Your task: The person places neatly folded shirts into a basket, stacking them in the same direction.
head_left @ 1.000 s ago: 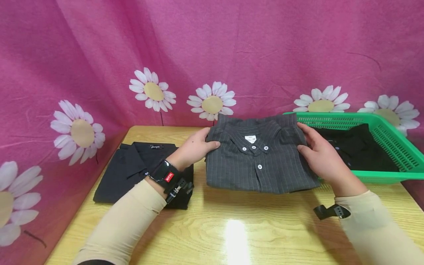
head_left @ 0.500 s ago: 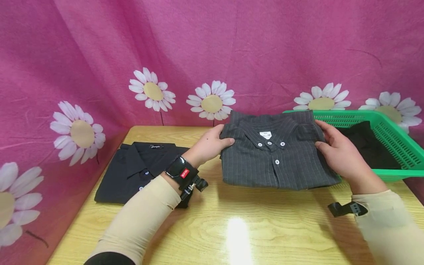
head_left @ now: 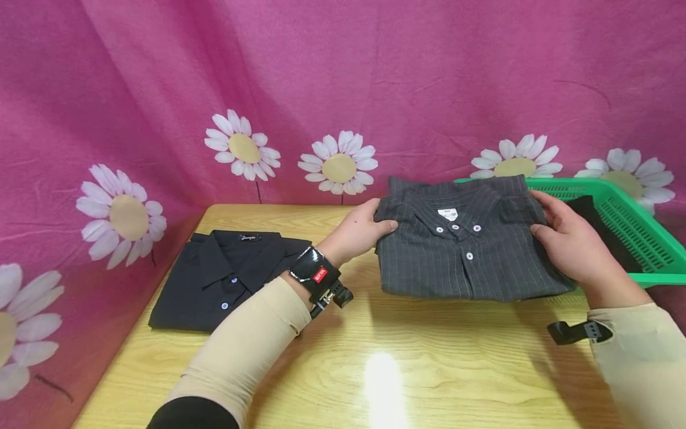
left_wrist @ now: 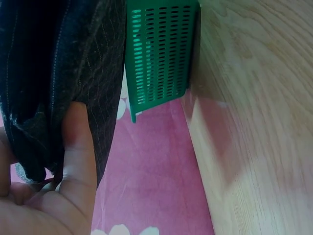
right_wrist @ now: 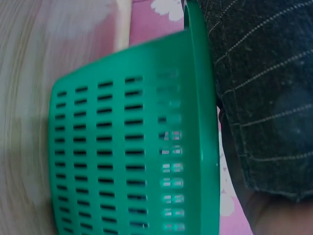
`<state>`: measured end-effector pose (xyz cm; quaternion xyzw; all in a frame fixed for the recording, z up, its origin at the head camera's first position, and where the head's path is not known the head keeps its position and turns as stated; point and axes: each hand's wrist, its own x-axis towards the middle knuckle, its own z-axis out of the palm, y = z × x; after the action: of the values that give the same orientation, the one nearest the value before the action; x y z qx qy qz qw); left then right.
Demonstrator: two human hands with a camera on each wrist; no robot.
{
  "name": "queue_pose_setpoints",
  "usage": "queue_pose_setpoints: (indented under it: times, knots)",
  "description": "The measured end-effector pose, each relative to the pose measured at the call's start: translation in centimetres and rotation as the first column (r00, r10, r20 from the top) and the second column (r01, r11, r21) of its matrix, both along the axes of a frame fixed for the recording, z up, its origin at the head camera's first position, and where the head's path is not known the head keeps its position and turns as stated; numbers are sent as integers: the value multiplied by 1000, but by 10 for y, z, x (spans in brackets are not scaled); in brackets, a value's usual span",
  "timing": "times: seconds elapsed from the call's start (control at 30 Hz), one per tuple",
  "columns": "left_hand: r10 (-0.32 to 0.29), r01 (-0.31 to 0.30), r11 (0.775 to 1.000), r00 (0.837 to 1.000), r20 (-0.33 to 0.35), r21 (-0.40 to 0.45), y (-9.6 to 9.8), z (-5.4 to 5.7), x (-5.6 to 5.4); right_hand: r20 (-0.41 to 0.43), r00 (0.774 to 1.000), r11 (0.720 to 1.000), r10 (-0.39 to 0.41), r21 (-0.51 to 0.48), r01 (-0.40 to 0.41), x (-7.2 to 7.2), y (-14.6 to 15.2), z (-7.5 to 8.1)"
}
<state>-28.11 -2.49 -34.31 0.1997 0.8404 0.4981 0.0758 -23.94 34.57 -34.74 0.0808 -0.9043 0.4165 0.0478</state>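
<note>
A folded dark grey pinstriped shirt [head_left: 429, 268] with white buttons and a white collar label hangs above the table, held by both hands. My left hand [head_left: 360, 232] grips its left edge, thumb on top; the left wrist view shows the thumb and fingers pinching the folded layers [left_wrist: 98, 88]. On the opposite edge my right hand [head_left: 573, 244] pinches the shirt, thumb in front. In the right wrist view the striped cloth [right_wrist: 274, 88] is beside the basket's rim, and little of that hand shows. The shirt's right side overlaps the green basket [head_left: 656, 238] in the head view.
A folded black shirt [head_left: 187, 298] lies on the left of the wooden table [head_left: 429, 369], partly behind the left forearm. Dark clothing [head_left: 595, 217] sits inside the basket. Behind the table hangs a pink cloth with daisies [head_left: 429, 89].
Both hands have carried the pinstriped shirt to the right and slightly up, so it covers more of the basket. The black shirt on the table has stayed in place.
</note>
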Motion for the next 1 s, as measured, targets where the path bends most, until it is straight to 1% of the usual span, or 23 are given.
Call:
queue_pose_setpoints:
  times: [0.13,0.27,0.33,0.47,0.6,0.7,0.77,0.87,1.0]
  knots:
    - [-4,4,1000,999,-34,-4,13,0,-6,7,1000,999,-26,43,26,-3,12,3]
    - [-12,12,1000,999,-40,0,25,-2,-10,28,999,995,-45,87,43,-6,25,3]
    - [-12,12,1000,999,-35,-5,30,-3,-11,43,998,997,-37,76,34,-7,31,3]
    - [-14,13,1000,999,-39,-28,44,-5,-15,18,999,997,-34,72,33,-8,45,1]
    - [-15,13,999,998,-57,-43,54,-4,-18,-11,1000,999,-23,33,23,-10,58,-1]
    - [-25,23,999,997,-66,-33,61,-3,-20,-23,1000,1000,-12,-23,11,-12,66,-2]
    - [-30,28,999,997,-70,-25,67,-2,-22,-32,999,999,-12,-43,11,-13,72,-1]
    - [-26,25,999,997,-76,-24,74,0,-25,-25,1000,996,-11,-91,9,-17,78,1]
    - [-16,15,1000,998,-63,-14,83,0,-30,-14,1000,992,-14,-124,12,-21,85,4]
